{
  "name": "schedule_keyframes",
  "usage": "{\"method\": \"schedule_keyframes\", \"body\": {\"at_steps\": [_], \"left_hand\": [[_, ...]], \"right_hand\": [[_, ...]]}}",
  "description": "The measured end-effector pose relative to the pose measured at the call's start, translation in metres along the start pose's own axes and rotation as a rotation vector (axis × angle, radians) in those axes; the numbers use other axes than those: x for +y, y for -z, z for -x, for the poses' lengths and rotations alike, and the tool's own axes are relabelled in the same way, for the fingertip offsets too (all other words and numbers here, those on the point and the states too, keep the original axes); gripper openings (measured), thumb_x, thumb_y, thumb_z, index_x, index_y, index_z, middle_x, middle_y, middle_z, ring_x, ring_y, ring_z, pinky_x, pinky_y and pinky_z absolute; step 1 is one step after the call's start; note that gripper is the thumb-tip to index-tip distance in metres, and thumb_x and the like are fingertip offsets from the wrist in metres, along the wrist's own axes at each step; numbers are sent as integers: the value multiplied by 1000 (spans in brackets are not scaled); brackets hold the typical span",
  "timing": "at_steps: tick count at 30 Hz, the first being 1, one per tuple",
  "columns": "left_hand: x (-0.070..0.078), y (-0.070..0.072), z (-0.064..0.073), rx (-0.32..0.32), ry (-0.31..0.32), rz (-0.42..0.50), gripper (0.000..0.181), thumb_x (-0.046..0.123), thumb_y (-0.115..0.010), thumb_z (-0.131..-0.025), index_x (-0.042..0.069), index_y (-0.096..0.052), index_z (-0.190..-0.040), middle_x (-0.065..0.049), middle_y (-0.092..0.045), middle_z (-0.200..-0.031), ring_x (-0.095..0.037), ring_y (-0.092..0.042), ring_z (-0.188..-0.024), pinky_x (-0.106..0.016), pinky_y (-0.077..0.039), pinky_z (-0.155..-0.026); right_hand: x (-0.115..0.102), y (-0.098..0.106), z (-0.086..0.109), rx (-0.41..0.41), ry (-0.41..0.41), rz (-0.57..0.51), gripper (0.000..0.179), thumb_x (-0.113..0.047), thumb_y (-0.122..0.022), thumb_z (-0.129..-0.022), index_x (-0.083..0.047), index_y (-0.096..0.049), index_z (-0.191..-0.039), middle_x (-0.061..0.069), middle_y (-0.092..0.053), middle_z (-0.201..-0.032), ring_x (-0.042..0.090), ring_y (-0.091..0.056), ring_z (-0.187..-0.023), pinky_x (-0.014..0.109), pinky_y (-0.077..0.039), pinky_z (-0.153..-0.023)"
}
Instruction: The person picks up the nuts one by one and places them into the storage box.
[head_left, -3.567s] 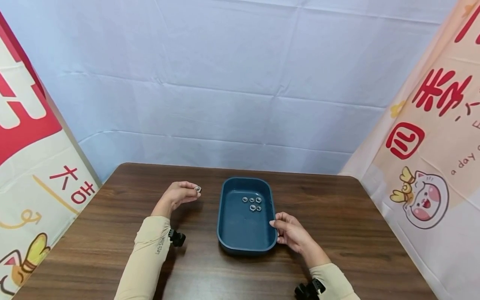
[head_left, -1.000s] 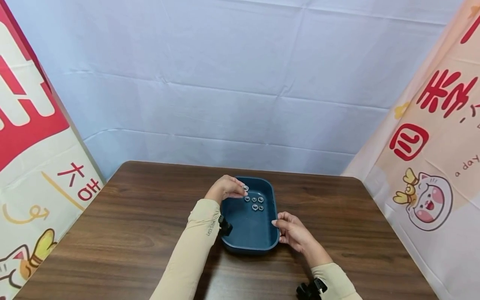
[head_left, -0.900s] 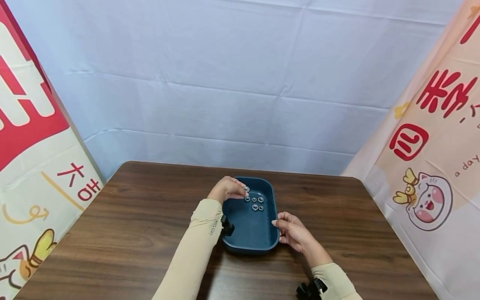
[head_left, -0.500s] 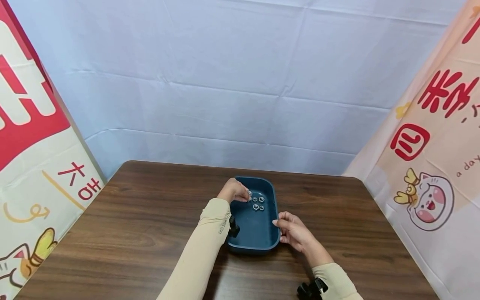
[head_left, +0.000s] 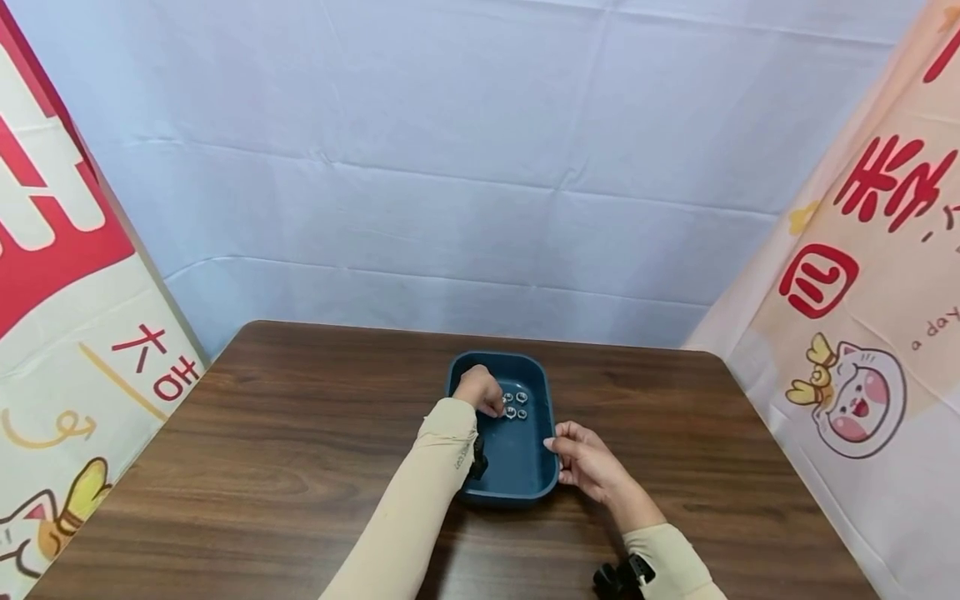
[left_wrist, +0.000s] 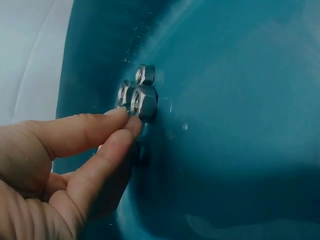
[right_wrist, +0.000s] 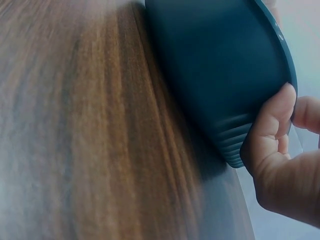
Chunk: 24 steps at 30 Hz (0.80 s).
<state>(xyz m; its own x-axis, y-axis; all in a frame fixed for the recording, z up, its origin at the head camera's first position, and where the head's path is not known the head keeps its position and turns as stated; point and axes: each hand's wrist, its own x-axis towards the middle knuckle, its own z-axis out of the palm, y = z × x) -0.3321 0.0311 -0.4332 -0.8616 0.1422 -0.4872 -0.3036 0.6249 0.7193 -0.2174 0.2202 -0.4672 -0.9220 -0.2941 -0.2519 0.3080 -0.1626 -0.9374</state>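
A deep blue rectangular tray [head_left: 517,467] stands on the table. Inside it lie several silver hex nuts [head_left: 522,397], grouped toward the far half. My left hand [head_left: 482,390] reaches down into the tray just left of them. In the left wrist view, the thumb and fingers [left_wrist: 107,150] are pinched together right beside a nut [left_wrist: 145,102]; the nut they hold is hidden behind the fingertips. My right hand [head_left: 588,462] grips the tray's right rim, and the right wrist view shows the thumb [right_wrist: 275,110] against the tray's outer wall [right_wrist: 220,60].
The brown wooden table [head_left: 300,467] extends on both sides of the tray. A pale cloth [head_left: 450,167] hangs behind it. Printed banners flank the table at left and right. Black cameras [head_left: 622,575] sit on the wrists.
My left hand has carried a nut from left of the tray over its left rim, then down and slightly right among the other nuts. The right hand has stayed on the rim.
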Motion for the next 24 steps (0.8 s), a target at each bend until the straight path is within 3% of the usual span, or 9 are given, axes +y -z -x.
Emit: {"method": "schedule_keyframes", "body": {"at_steps": [3,6,9,16,20,24], "left_hand": [[-3,-2,-2,25,2,-76,51,-4,-70,-78,-18,-46,-120,-26,-47,-107,-15,-59,-52,-32,-54,-64],[-6,-2,-2,31,15,-146,26,-2,-71,-78,-13,-63,-100,-22,-53,-99,-15,-59,-53,-29,-53,-57],[-7,-3,-1,34,23,-176,11,-3,-72,-77,-6,-70,-87,-17,-57,-90,-15,-59,-54,-26,-52,-52],[-3,-4,2,88,50,-218,30,-3,-74,-74,-12,-66,-101,-10,-65,-63,-13,-55,-45,-24,-49,-46],[-3,-6,3,101,52,-227,45,-3,-75,-75,-12,-58,-116,-15,-65,-74,-14,-56,-46,-26,-51,-50],[-3,-5,8,105,28,-230,44,-1,-76,-73,-10,-60,-114,-19,-62,-93,-15,-59,-49,-28,-53,-55]], "right_hand": [[1,-1,0,-4,-4,-2,15,-3,-54,-89,-9,-40,-90,2,-47,-67,10,-47,-54,21,-41,-46],[1,-2,1,-9,-6,-1,15,-3,-54,-90,-8,-40,-90,1,-47,-67,11,-47,-54,21,-41,-46],[1,-2,1,-5,-4,-3,16,-3,-54,-89,-8,-40,-91,1,-47,-67,10,-47,-54,21,-41,-46],[0,-1,-1,-3,-3,-13,16,-3,-54,-90,-7,-39,-93,1,-47,-67,10,-48,-54,21,-42,-46],[0,-1,-1,-2,-4,-16,16,-2,-54,-89,-7,-39,-92,2,-48,-66,10,-48,-54,21,-42,-46],[-1,1,4,-16,-10,46,16,-7,-56,-91,-6,-40,-95,3,-48,-69,12,-49,-55,23,-45,-49]]}}
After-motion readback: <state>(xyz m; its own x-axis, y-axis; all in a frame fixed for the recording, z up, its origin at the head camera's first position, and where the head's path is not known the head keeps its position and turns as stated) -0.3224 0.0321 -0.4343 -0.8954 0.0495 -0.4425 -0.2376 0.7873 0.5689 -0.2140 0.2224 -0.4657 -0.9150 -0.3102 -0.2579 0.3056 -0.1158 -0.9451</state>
